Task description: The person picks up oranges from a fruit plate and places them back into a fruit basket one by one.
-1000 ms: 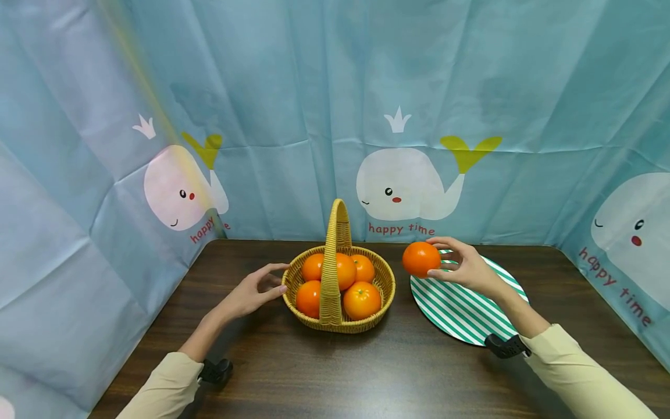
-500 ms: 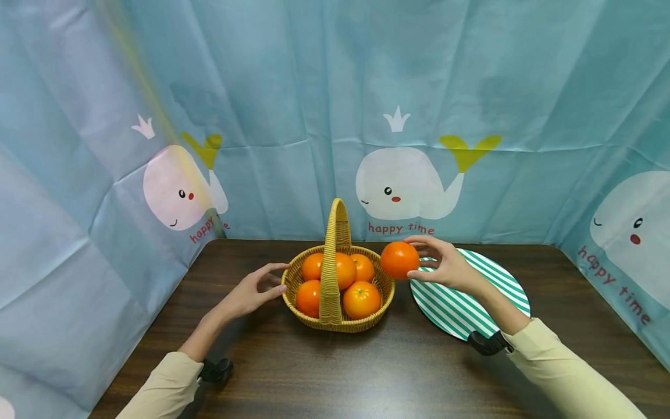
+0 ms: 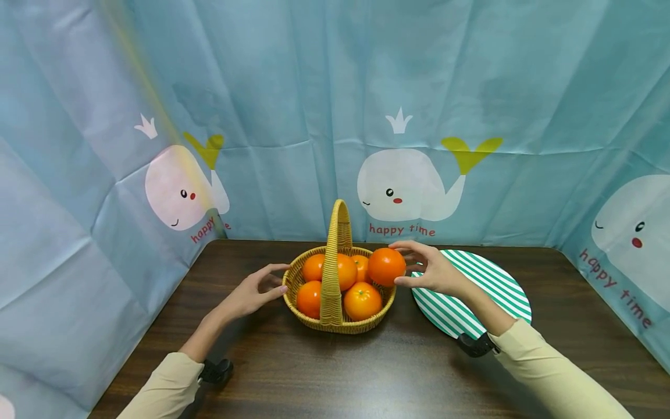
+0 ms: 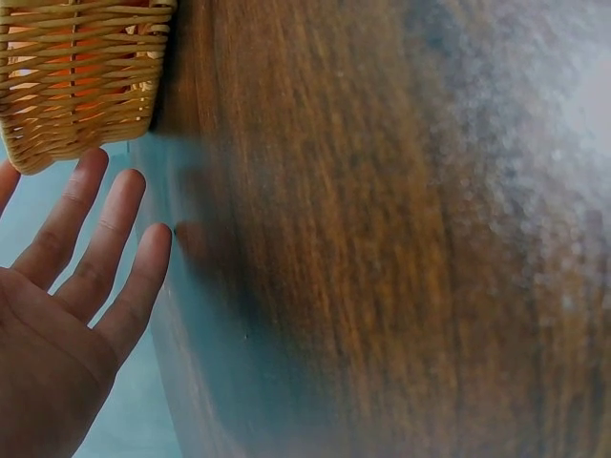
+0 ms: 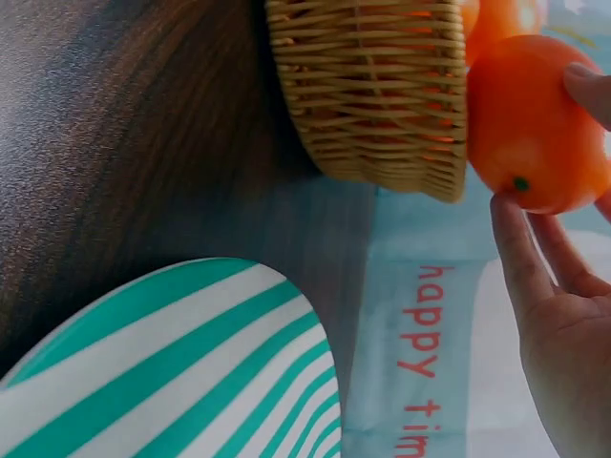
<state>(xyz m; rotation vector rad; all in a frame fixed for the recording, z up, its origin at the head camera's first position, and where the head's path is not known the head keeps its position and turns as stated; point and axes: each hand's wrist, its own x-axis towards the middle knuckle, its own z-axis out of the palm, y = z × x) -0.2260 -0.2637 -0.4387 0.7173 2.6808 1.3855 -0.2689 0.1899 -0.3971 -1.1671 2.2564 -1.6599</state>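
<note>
A yellow wicker basket with a tall arched handle holds several oranges. My right hand grips one more orange between thumb and fingertips, over the basket's right rim. In the right wrist view this held orange shows a small green stem spot and sits right at the rim of the basket. At the basket's left side is my left hand, fingertips right at the rim. The left wrist view has these fingers spread and relaxed beside the wicker wall.
To the right lies a round mat with green and white stripes, partly under my right forearm. The dark wooden table ends at a light blue curtain printed with whales, which hangs behind and at both sides.
My right hand has carried the orange leftward from above the striped mat to over the basket's right rim. The left hand and the basket have stayed in place.
</note>
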